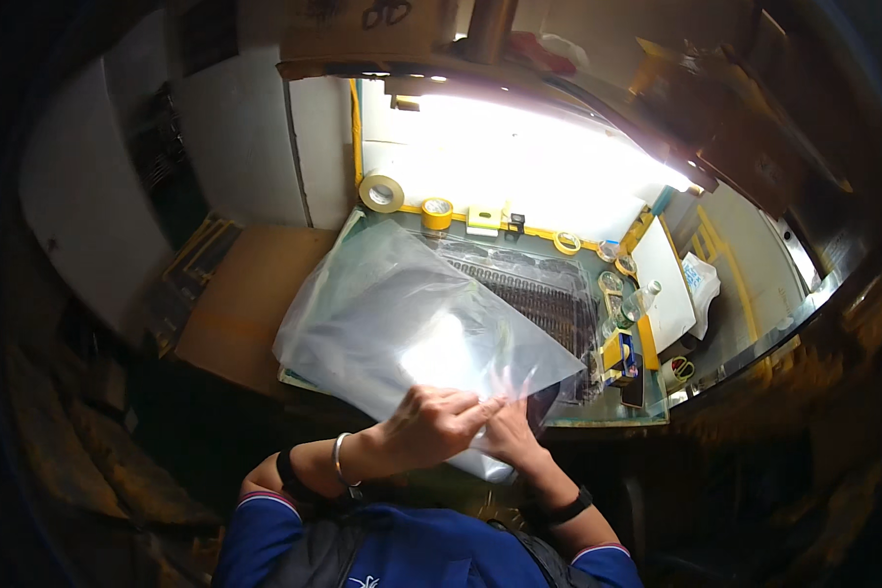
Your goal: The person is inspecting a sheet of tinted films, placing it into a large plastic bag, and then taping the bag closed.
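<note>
A large clear plastic bag (pixel 363 323) spreads across the worktop and hangs past its front edge toward me. My left hand (pixel 436 423) is closed, pinching the near edge of the bag. Beside it, my right hand (pixel 508 431) reaches under or into the plastic; which of these I cannot tell. Its stretched fingers show faintly and blurred through the film. A dark flat thing (pixel 543 405) shows at the right hand's outer side, too dim to name. Behind the bag and partly covered by it lies a clear plastic tray (pixel 549 294) with rows of dark thin parts.
Tape rolls stand along the back, among them a wide one (pixel 381 193) and a yellow one (pixel 437 213). At the right are a clear bottle (pixel 639 302), a yellow-and-blue box (pixel 618 358) and scissors (pixel 681 368). A cardboard box (pixel 255 304) adjoins the left side. A bright lamp (pixel 559 137) shines overhead.
</note>
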